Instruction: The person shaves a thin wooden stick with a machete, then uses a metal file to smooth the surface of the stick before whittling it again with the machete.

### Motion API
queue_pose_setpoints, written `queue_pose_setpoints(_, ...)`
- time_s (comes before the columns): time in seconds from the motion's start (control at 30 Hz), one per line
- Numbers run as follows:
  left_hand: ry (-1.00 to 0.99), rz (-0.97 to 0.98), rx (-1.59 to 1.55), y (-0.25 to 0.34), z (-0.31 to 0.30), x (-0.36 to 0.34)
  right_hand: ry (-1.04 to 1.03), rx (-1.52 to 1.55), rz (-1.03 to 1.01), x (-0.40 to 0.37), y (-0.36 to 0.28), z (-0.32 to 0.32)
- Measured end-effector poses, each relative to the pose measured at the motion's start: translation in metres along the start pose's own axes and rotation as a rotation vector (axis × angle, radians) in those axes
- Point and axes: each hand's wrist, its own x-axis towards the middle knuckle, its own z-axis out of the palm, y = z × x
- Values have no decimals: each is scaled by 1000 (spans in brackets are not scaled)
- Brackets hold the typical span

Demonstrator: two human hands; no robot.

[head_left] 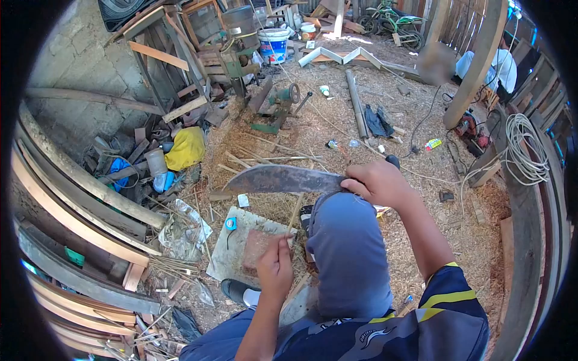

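Head view: the right hand is grasping a machete near the raised knee, and the blade is pointing toward the wearer's left. The left hand is pinching a thin stick, which is rising toward the blade's lower edge. Stacked planks are lining the left side and upright boards are bounding the right; between them a floor of shavings is spreading, with its widest stretch lying ahead and to the right of the right forearm. The blade's tip is reaching over the ground, well apart from a yellow cloth. Just beyond the left hand, a pale board is carrying a blue tape measure and a reddish slab. Farther ahead, a long pipe is lying lengthwise

The right hand is hiding most of the handle, whose dark end is showing behind it. The left fingers are covering the stick's lower part, and I cannot tell whether its top is touching the blade. At upper right, a post is partly hiding another person, a blurred patch is masking something beside it, and the round dark border is cutting off planks and boards alike
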Motion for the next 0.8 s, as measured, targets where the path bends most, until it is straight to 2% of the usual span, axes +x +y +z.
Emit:
queue_pose_setpoints(0.07,45,-39,-4,16,9,17,-7,-25,-9,2,-6,-3)
queue_pose_setpoints(0.27,101,198,-27,30,32,54,30,-33,-73,9,-13,0)
queue_pose_setpoints(0.37,131,242,26,26,28,50,29,-37,-71,9,-15,-2)
queue_pose_setpoints(0.57,97,121,223,-1,-2,6,17,9,-37,1,1,0)
queue_pose_setpoints(0.67,110,160,157,-14,-4,-7,-11,40,-1,0,6,1)
queue_pose_setpoints(0.8,120,156,131,7,9,13,-27,34,-27,3,1,-1)
